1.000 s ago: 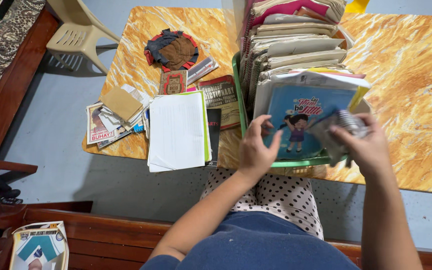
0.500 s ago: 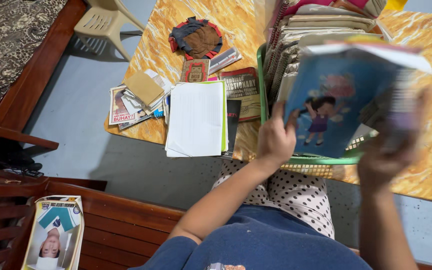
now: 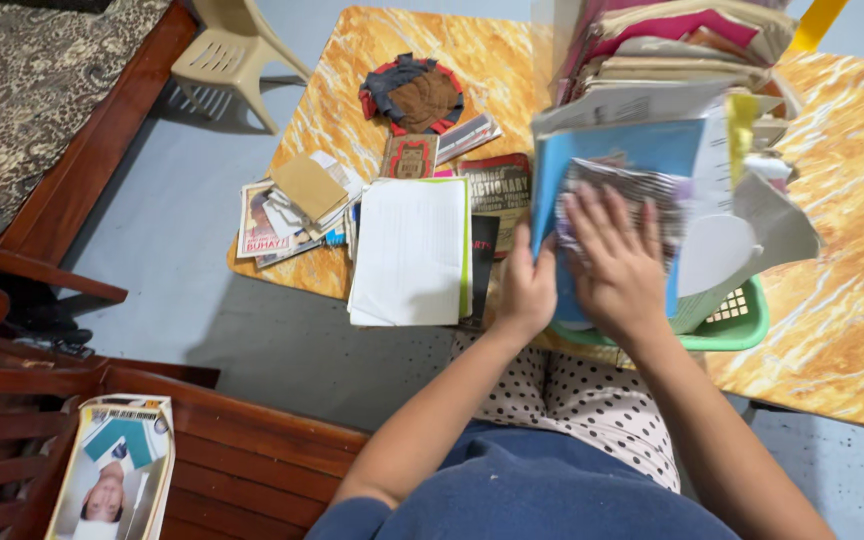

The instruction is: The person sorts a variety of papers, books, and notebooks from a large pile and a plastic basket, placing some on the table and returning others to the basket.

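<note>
My left hand grips the left edge of a blue book held upright over a green plastic basket. My right hand lies with its fingers spread on a small striped notebook and presses it against the blue book's face. Loose white sheets stick out to the right of the book. Behind them, a tall stack of notebooks and folders stands in the basket.
The basket rests on an orange marbled table. Left of my hands lie a white paper pile, a dictionary, several booklets and a fabric piece. A plastic chair stands at the far left. A magazine lies on a wooden bench.
The blue book has been raised from the basket's front and swung left. My right hand moved from the right side onto the book's face, carrying the striped notebook with it.
</note>
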